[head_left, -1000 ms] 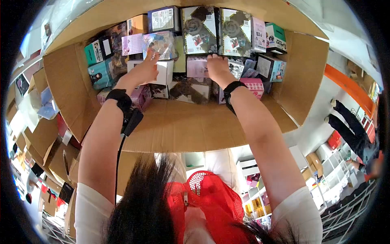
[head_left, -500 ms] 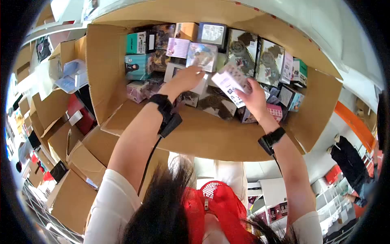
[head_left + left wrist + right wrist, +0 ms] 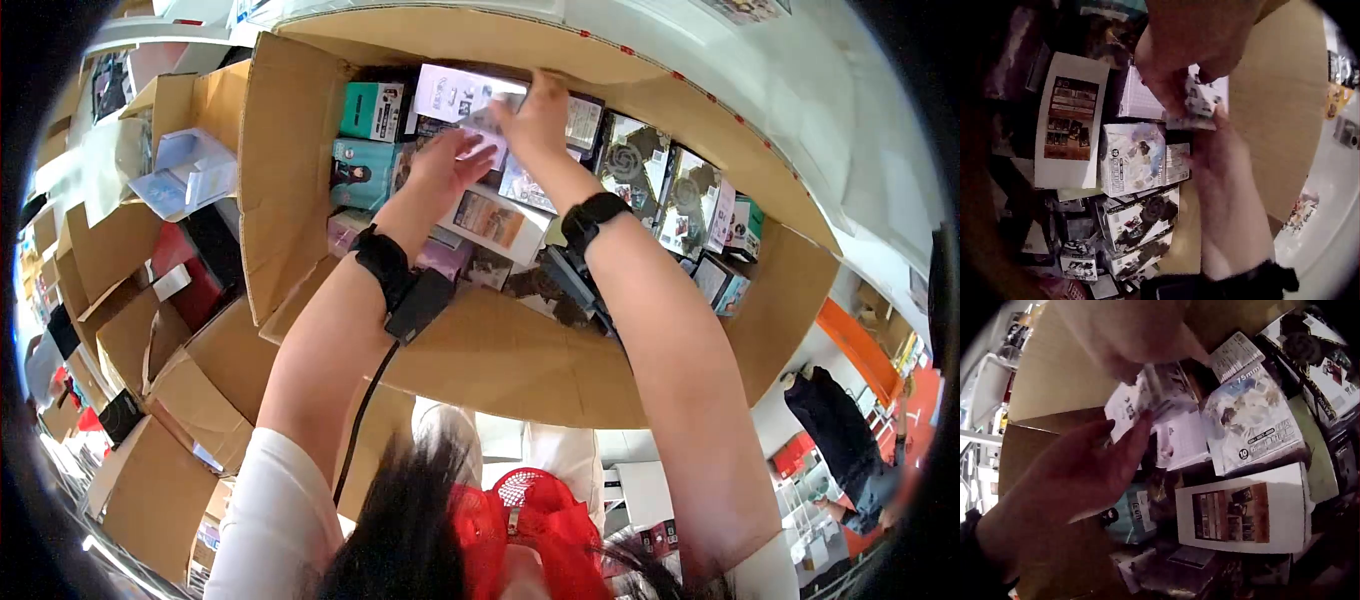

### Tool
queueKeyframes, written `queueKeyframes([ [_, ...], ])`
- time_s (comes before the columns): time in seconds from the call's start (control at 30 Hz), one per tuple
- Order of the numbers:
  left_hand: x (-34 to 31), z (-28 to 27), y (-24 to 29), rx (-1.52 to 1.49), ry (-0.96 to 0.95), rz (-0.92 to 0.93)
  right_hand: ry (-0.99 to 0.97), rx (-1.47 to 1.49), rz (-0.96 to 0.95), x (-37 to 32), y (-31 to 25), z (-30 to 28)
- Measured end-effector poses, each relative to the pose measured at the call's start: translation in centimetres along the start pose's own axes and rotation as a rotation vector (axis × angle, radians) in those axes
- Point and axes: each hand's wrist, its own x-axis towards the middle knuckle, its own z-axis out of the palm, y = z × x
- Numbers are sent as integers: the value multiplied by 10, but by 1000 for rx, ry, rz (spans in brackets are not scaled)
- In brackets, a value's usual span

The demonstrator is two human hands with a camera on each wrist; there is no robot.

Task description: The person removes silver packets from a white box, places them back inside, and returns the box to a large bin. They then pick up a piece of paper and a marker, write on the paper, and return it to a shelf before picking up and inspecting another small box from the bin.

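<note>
My right hand [image 3: 540,125] holds a lilac-and-white box [image 3: 445,92] by its right end, at the back left of a big carton [image 3: 480,345]. Just below that box, my left hand [image 3: 435,178] has its fingers loosely extended; in the right wrist view the left hand [image 3: 1079,465] has fingertips against or close to the box [image 3: 1129,406]. Under and beside them are a lilac patterned box [image 3: 1182,440], a pale illustrated box [image 3: 1254,419] and a white box with a brown label [image 3: 495,222]. Contact beneath the held box is hidden.
Teal boxes [image 3: 362,172] line the carton's left side, dark patterned boxes [image 3: 632,160] its right. Carton walls [image 3: 290,170] rise around them. More open cartons [image 3: 160,490] stand at the left; a person in dark clothes [image 3: 835,425] is at far right.
The right hand has lifted the lilac-and-white box from the middle and carried it to the back left. The left hand has moved left, off the pale illustrated box. The view has shifted.
</note>
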Motion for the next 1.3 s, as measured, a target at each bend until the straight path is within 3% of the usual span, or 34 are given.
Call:
queueKeyframes([
  [0.03, 3, -2, -2, 2, 23, -51, -62, -63, 237, 1, 0, 9],
  [0.13, 5, -3, -6, 286, 170, 170, -259, -2, 205, 5, 1, 5],
  [0.17, 2, -10, 1, 619, 142, 264, -446, -78, 299, 9, -4, 4],
  [0.27, 19, -33, 9, 1541, 194, 1016, -457, -97, 187, 10, 0, 23],
  [0.3, 14, -33, 19, 1532, 37, 828, -415, -95, 181, 10, 0, 28],
  [0.37, 22, -46, 18, 1758, 9, 779, -325, -88, 170, 9, 1, 38],
  [0.43, 23, -55, 19, 1877, -63, 695, -260, -26, 43, 6, 17, 52],
  [0.57, 13, -56, 24, 1972, -74, 950, -256, -75, -67, -1, 37, 59],
  [0.63, 12, -50, 28, 2043, -117, 1115, -468, -244, -13, -6, 19, 35],
  [0.67, 14, -48, 29, 2051, -143, 1090, -575, -330, 16, -13, 11, 24],
  [0.7, 17, -46, 32, 2059, -170, 1068, -561, -418, -7, -20, 8, 22],
  [0.73, 21, -46, 35, 2071, -197, 1049, -441, -430, -111, -29, 15, 28],
  [0.9, 22, -43, 41, 2176, -252, 985, -291, -645, -322, -58, 29, 32],
  [1.0, 33, -43, 35, 2243, -242, 981, -392, -614, -285, -60, 25, 25],
  [1.1, 38, -47, 25, 2342, -200, 930, -368, -566, -351, -59, 27, 11],
  [1.2, 29, -37, 27, 2359, -153, 1023, -328, -536, -406, -59, 30, 12],
  [1.3, 11, -22, 26, 2322, -404, 1071, -289, -382, -287, -68, 24, 10],
])
